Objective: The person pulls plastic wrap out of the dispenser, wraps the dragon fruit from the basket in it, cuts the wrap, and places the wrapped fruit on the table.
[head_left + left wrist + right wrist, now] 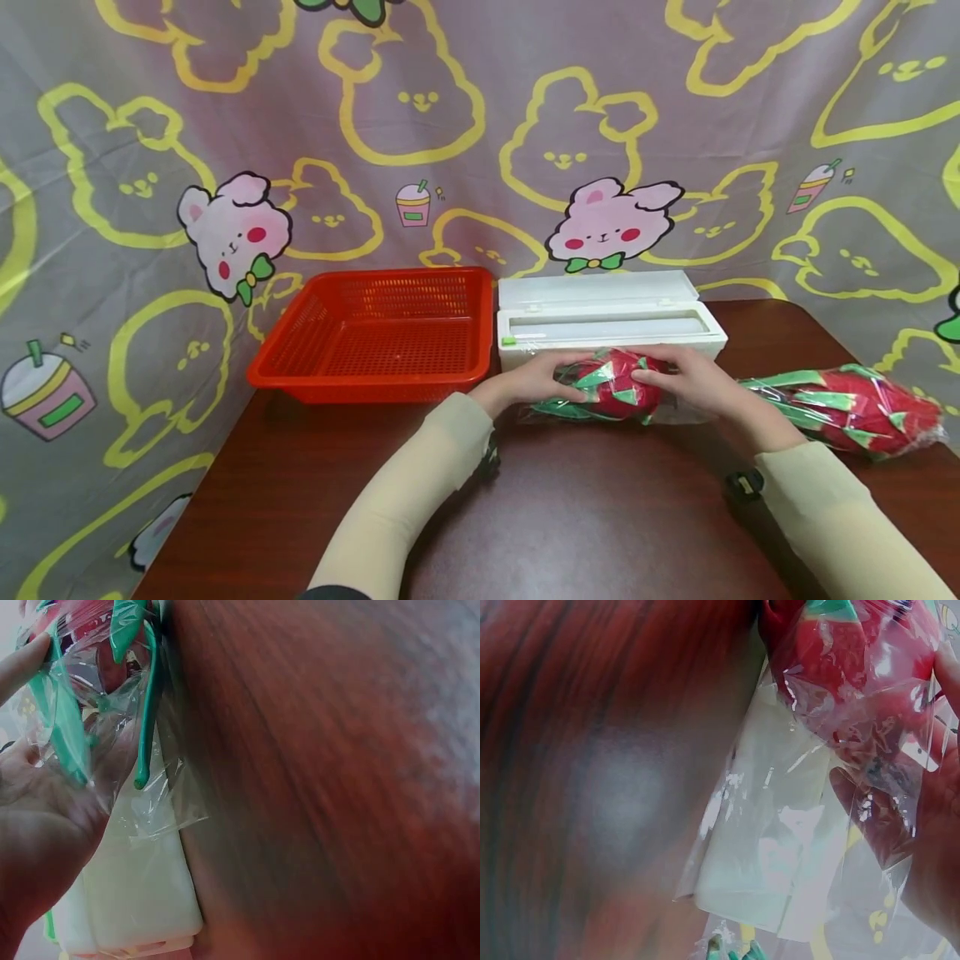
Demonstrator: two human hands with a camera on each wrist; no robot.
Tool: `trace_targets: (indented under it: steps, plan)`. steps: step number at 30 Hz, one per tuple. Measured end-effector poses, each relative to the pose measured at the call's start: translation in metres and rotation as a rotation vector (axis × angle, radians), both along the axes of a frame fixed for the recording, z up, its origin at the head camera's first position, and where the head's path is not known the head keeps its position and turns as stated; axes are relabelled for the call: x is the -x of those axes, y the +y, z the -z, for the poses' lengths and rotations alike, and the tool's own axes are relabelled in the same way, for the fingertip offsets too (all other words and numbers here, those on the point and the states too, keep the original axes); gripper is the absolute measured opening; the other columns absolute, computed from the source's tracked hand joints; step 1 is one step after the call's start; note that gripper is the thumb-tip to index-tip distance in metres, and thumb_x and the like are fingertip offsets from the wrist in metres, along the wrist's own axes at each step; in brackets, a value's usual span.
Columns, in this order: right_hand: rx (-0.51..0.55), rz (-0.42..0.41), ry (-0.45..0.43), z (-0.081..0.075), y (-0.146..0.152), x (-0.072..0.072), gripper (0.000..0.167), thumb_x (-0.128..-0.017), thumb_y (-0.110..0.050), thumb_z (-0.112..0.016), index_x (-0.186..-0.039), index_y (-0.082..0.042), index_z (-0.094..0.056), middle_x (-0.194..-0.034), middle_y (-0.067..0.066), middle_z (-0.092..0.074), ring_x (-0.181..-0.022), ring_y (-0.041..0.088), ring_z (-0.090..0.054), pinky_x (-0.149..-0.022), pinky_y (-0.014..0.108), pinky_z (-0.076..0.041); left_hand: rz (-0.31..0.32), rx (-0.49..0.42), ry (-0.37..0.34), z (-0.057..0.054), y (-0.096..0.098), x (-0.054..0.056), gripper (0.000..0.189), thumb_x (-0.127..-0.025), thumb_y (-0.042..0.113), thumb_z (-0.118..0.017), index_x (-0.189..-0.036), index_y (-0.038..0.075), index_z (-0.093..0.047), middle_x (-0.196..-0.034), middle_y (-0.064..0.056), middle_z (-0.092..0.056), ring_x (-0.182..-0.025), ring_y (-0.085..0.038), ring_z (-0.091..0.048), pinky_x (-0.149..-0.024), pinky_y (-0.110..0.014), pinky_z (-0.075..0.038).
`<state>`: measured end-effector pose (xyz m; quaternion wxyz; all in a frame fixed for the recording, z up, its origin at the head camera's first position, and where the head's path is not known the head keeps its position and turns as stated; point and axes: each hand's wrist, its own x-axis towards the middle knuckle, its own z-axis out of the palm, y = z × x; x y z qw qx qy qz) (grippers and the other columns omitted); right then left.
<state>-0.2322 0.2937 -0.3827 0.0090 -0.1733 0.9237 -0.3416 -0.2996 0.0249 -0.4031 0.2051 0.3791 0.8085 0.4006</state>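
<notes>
A red dragon fruit with green scales, loosely wrapped in clear film, is between my two hands in front of a white cling film box. My left hand grips its green-leafed end, thumb on the near side and fingers behind. The right hand holds the red end the same way. In the left wrist view, film covers the green leaves and crinkles past them. A loose flap of film hangs off the fruit's red end in the right wrist view.
The box's lid is raised at the back. Left of it stands a red plastic basket with perforated walls. A second film-wrapped dragon fruit lies to the right, beyond my right forearm. A patterned cloth hangs behind the brown table.
</notes>
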Motion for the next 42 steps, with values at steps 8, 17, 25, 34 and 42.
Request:
trace_targets:
  steps: [8,17,25,34,42]
  plan:
    - [0.011,-0.021,-0.019,-0.001,-0.001,0.003,0.057,-0.089,-0.034,-0.071,-0.138,-0.01,-0.056,-0.117,0.014,-0.056,-0.104,0.031,-0.052,-0.07,0.03,-0.055,-0.054,0.077,0.136,-0.003,-0.007,-0.011,0.075,-0.083,0.043,-0.075,-0.148,0.029,-0.041,-0.136,0.005,-0.051,-0.115,-0.01,-0.046,-0.092,-0.028,-0.046]
    - [-0.017,-0.014,-0.027,-0.007,-0.001,0.001,0.057,-0.089,-0.038,-0.07,-0.138,-0.012,-0.056,-0.113,0.012,-0.055,-0.101,0.029,-0.053,-0.072,0.033,-0.052,-0.119,0.175,0.435,-0.017,-0.027,-0.039,0.09,-0.073,0.038,-0.086,-0.147,0.02,-0.039,-0.139,0.003,-0.05,-0.122,-0.012,-0.048,-0.1,-0.034,-0.042]
    - [-0.04,-0.02,-0.025,-0.01,0.003,-0.002,0.059,-0.088,-0.037,-0.071,-0.139,-0.012,-0.055,-0.115,0.013,-0.055,-0.103,0.03,-0.052,-0.072,0.032,-0.052,-0.154,0.234,0.473,-0.015,-0.048,-0.046,0.04,-0.081,0.002,-0.076,-0.116,0.012,-0.059,-0.104,-0.001,-0.067,-0.093,-0.011,-0.061,-0.083,-0.026,-0.05]
    - [-0.048,-0.032,-0.04,-0.013,0.004,0.0,0.061,-0.087,-0.038,-0.072,-0.139,-0.011,-0.055,-0.115,0.013,-0.055,-0.103,0.029,-0.052,-0.072,0.033,-0.052,-0.192,0.17,0.7,-0.015,-0.042,-0.049,0.01,-0.092,0.005,-0.064,-0.098,0.012,-0.068,-0.092,0.001,-0.069,-0.083,-0.012,-0.062,-0.077,-0.024,-0.051]
    - [-0.044,-0.045,-0.031,-0.011,0.006,0.001,0.061,-0.086,-0.035,-0.074,-0.138,-0.01,-0.056,-0.114,0.012,-0.056,-0.102,0.028,-0.052,-0.071,0.034,-0.052,-0.192,0.198,0.742,-0.014,-0.036,-0.041,0.01,-0.087,0.01,-0.073,-0.089,0.013,-0.063,-0.081,0.003,-0.063,-0.075,-0.013,-0.056,-0.068,-0.022,-0.047]
